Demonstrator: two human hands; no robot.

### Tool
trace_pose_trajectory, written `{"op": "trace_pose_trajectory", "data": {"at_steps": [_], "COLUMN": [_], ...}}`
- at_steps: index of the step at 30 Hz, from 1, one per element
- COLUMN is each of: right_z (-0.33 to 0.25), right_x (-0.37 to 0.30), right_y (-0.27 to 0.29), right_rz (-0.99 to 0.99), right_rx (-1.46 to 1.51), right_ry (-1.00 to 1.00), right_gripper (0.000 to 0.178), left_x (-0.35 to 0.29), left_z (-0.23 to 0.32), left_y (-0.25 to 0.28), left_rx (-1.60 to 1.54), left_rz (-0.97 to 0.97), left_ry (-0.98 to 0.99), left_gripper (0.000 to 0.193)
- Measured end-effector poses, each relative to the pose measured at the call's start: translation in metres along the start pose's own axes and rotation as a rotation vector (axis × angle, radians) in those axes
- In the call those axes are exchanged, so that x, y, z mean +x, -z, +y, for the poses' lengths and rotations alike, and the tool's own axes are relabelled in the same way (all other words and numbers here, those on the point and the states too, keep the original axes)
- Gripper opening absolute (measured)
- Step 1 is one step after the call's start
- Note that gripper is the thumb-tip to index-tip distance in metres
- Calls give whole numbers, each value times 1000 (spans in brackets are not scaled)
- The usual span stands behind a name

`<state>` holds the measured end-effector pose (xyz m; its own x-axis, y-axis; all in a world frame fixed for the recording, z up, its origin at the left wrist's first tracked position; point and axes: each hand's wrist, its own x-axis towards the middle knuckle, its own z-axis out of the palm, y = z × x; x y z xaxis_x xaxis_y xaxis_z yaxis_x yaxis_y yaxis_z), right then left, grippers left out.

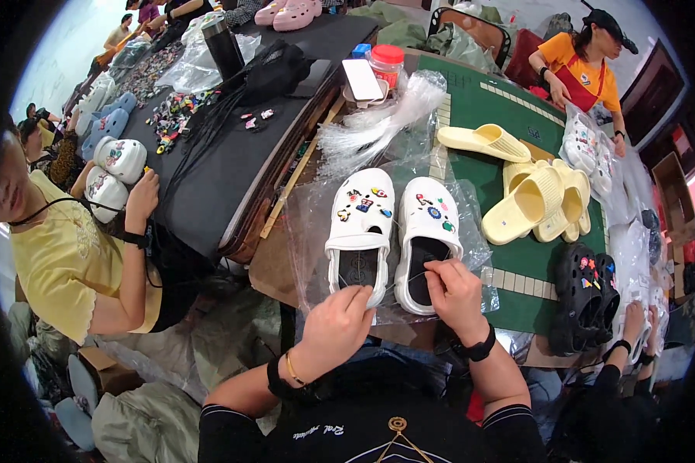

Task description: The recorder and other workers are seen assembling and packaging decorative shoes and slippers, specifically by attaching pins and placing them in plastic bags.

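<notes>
Two white clogs, a left clog (362,202) and a right clog (431,207), lie side by side with toes pointing away from me. Colourful charms dot their uppers. At the left clog's heel, my left hand (338,328) is closed in a pinch. My right hand (457,297) pinches at the right clog's heel opening. A thin clear plastic tie (417,275) shows at my right fingers, and a fine strand also shows by my left fingers. Whether both belong to one tie, I cannot tell. Under the clogs lies a clear plastic bag (309,231).
Beyond the clogs lie a bundle of clear ties (398,116), a phone (361,80) and a red-lidded jar (386,63). Pale yellow slides (529,202) and black clogs (575,297) are to the right. Left, a person in yellow (77,262) holds white clogs (120,160); other people work nearby.
</notes>
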<state>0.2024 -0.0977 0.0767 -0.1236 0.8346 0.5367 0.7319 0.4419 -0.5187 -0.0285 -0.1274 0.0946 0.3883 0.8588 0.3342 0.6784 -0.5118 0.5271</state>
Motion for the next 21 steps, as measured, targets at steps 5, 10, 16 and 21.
{"op": "trace_pose_trajectory", "data": {"at_steps": [5,10,16,21], "right_z": [-2,-3,-4,-4], "right_x": [1,1,1,2], "right_y": [0,0,0,0], "right_rz": [-10,-8,-12,-11], "right_rx": [18,30,24,24], "right_ry": [-11,-29,-33,-23], "right_gripper": [10,9,9,10], "left_x": [-6,-10,-12,-15], "left_z": [-1,-1,-4,-5], "left_y": [2,3,0,0], "left_rx": [13,3,-6,4], "left_rz": [50,73,93,81], "left_ry": [-43,-122,-159,-206], "left_gripper": [35,34,33,32]}}
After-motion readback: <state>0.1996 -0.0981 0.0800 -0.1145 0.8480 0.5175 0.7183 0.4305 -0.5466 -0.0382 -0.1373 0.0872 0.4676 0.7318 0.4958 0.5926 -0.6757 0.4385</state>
